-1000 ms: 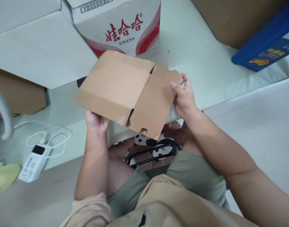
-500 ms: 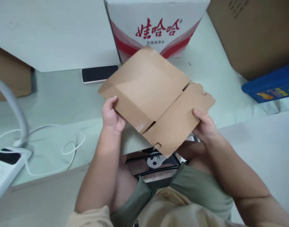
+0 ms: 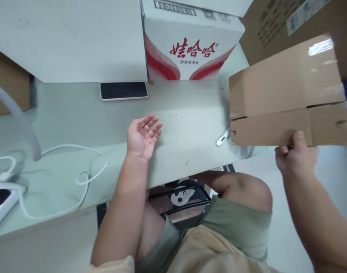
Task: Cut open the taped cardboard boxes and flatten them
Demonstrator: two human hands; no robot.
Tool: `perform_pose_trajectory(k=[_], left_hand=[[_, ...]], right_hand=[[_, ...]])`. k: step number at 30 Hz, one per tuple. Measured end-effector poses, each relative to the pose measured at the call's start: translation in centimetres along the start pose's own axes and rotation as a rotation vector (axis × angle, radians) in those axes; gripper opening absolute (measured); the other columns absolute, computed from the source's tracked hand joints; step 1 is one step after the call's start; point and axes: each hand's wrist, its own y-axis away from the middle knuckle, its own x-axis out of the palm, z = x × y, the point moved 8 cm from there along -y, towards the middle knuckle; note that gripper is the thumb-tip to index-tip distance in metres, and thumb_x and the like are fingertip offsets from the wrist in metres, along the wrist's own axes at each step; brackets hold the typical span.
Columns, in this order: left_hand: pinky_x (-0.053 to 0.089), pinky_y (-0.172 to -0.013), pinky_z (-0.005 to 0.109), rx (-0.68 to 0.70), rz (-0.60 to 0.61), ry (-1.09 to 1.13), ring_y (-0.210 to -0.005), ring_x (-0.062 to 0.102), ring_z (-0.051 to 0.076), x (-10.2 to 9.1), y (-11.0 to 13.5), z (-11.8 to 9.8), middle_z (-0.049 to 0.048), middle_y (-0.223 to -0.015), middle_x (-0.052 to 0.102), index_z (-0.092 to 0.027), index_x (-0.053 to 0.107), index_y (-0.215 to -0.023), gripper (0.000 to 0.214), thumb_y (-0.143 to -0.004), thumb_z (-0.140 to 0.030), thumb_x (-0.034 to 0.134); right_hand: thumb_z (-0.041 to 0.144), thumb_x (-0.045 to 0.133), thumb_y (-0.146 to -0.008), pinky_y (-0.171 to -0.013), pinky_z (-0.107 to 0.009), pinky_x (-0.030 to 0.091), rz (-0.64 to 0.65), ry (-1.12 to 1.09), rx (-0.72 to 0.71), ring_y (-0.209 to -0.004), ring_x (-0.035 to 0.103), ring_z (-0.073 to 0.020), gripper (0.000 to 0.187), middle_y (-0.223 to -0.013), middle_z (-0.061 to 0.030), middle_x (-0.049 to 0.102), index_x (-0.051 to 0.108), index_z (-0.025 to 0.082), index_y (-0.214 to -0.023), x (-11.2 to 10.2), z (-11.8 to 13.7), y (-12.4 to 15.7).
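Observation:
A flattened brown cardboard box (image 3: 275, 87) is held up at the right, creased and slotted along its lower flap. My right hand (image 3: 297, 155) grips that lower edge, thumb on the near face and fingers partly hidden. Over the table's middle, my left hand (image 3: 145, 136) is palm up with its fingers spread and nothing in it. Partly under the cardboard's left corner lies a small white-handled tool, perhaps a craft knife (image 3: 223, 137). A phone (image 3: 124, 91) with a dark screen rests beyond my left hand.
A white and red carton (image 3: 192, 49) stands at the back, beside a large white panel (image 3: 77, 41). Brown cartons stand at the far left (image 3: 10, 83) and back right (image 3: 275, 26). A white cable (image 3: 88, 182) loops from a power strip (image 3: 5, 201) over the pale green tabletop (image 3: 185, 129).
My left hand has let go of the cardboard and opened. My right hand has carried the cardboard to the right, uncovering the tabletop and the small white-handled tool.

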Motion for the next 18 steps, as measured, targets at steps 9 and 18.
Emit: perform_pose_trajectory(k=[9,18], left_hand=[[0.051,-0.055,0.021,0.001,0.031,0.016,-0.058,0.063,0.011,0.7,-0.5,0.0,0.0047,-0.075,0.067,-0.013,0.073,-0.078,0.025,-0.076,-0.031,0.055],[0.042,-0.048,0.021,-0.009,0.045,0.117,-0.045,0.047,0.008,0.3,-0.6,-1.0,-0.0035,-0.055,0.047,-0.018,0.054,-0.062,0.020,-0.080,-0.026,0.054]], right_hand=[[0.000,0.069,-0.077,-0.049,-0.014,0.050,0.140,0.122,0.131,-0.055,0.064,-0.0047,0.032,-0.070,0.0094,0.062,0.054,0.027,-0.082,16.0,1.0,-8.7],[0.026,0.081,-0.079,-0.049,-0.020,0.046,0.696,0.336,0.031,-0.051,0.059,-0.0084,0.019,-0.059,0.0049,0.063,0.063,0.022,-0.077,21.7,-0.3,2.2]])
